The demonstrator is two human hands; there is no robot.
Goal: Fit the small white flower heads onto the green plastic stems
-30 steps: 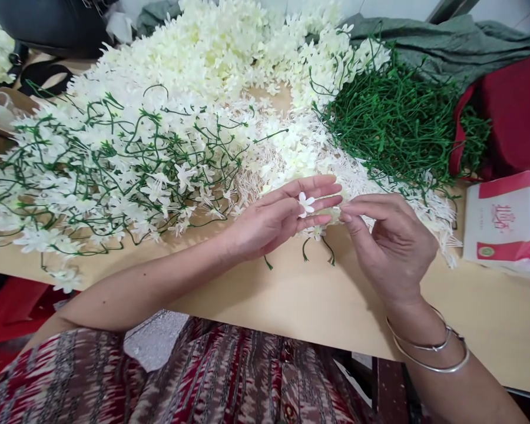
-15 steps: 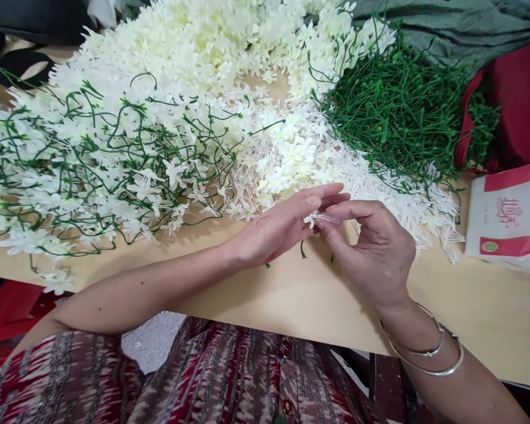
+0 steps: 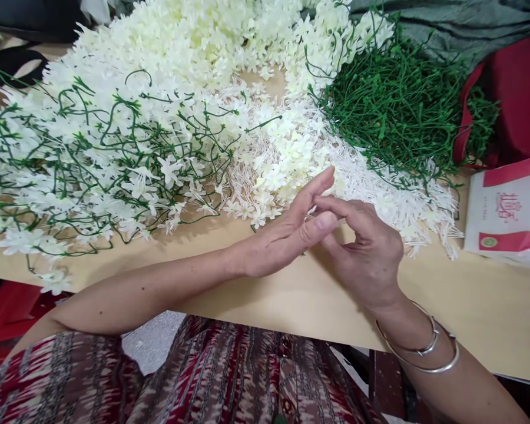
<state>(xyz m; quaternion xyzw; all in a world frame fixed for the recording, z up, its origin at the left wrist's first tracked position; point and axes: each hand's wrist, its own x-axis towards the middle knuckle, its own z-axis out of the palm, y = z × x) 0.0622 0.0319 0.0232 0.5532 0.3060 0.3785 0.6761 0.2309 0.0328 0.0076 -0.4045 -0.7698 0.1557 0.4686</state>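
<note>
My left hand (image 3: 287,238) is above the table's near side, its thumb and index finger stretched toward my right hand (image 3: 368,253). A tip of a green plastic stem (image 3: 303,254) pokes out below my left hand; the rest of that stem is hidden behind the palm. My right thumb and index finger are bent into a pinch against the left fingers. The left thumb covers what they pinch. Just beyond the hands lie loose white artificial blossoms (image 3: 287,156) and white stamen pieces (image 3: 375,188).
Flowers on green stems (image 3: 128,153) spread over the left side. A heap of bare green stems (image 3: 393,112) lies at the back right, beside a red bag (image 3: 519,100) and a tissue pack (image 3: 506,206). The wooden table edge (image 3: 265,318) runs close to my body.
My left thumb has swung down over the pinch, and its index finger has risen. The small white flower with stamens at the right fingertips has gone out of sight. My right hand shifted slightly left.
</note>
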